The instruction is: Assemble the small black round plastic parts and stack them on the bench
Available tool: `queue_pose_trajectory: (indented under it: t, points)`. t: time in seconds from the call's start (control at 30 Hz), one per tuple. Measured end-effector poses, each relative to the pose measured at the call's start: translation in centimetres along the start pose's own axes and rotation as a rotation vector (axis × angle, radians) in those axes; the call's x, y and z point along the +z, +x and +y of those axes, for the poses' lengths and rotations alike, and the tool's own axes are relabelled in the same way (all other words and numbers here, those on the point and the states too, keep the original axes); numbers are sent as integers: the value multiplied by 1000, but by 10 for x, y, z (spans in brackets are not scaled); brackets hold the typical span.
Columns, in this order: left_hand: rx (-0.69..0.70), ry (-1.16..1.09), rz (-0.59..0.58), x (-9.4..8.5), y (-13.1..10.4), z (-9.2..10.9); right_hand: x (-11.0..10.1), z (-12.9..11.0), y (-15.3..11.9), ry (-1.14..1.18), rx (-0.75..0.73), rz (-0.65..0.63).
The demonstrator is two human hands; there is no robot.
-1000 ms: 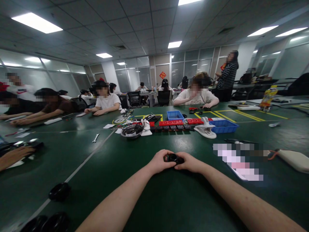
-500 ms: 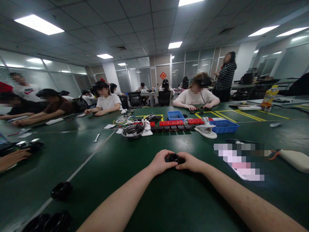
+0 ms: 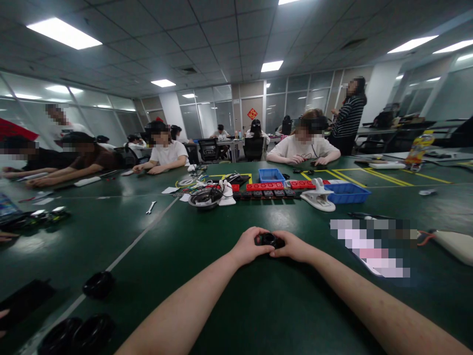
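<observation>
A small black part with a round, open ring on top is held low over the green table, between both hands. My left hand closes on its left side, fingers behind and thumb in front. From the other side my right hand grips it, its thumb nearly meeting the left one. A bit of red shows beside the left fingers. The underside of the part is hidden by the hands, and its exact kind is unclear.
Several black tyre-like rings lie at the lower left. A wrench rests beyond them. Ahead stand a power strip, a white clamp and a blue bin. A blurred phone-like slab lies right. Co-workers sit around.
My view has shifted slightly, and both hands keep their hold on the black part. At the left edge, a neighbour's hand has moved away from the black items, and a dark flat object appears lower down.
</observation>
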State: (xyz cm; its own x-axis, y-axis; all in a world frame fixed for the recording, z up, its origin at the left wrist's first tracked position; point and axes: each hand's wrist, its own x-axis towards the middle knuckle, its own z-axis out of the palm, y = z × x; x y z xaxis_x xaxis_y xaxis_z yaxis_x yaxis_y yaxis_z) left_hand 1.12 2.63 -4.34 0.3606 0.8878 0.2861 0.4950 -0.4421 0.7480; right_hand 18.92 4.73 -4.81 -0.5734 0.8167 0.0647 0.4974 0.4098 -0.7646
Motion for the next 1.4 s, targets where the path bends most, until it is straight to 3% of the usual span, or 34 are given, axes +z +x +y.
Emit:
queue_pose_trajectory:
  t: [0.33, 0.57, 0.73, 0.87, 1.0, 1.13, 1.23, 1.4]
  points:
    - [-72, 44, 44, 2, -1, 6, 6, 6, 2, -149, 49, 110]
    - [-137, 125, 148, 14, -3, 8, 16, -1, 3, -388, 68, 243]
    - [-186, 205, 275, 24, -1, 9, 28, -17, 3, -586, 229, 393]
    - [-215, 211, 300, 26, 0, 8, 33, -25, 3, -641, 335, 457]
    - [-130, 153, 247, 21, -2, 6, 26, -18, 1, -434, 184, 369]
    - [-44, 90, 84, 9, -2, 3, 10, -9, -3, -64, -23, 126]
    - [4, 32, -12, 2, -1, 1, -1, -9, -6, 143, -23, -39]
    - [31, 17, -35, -3, -1, 2, -5, -12, -5, 211, 11, -112]
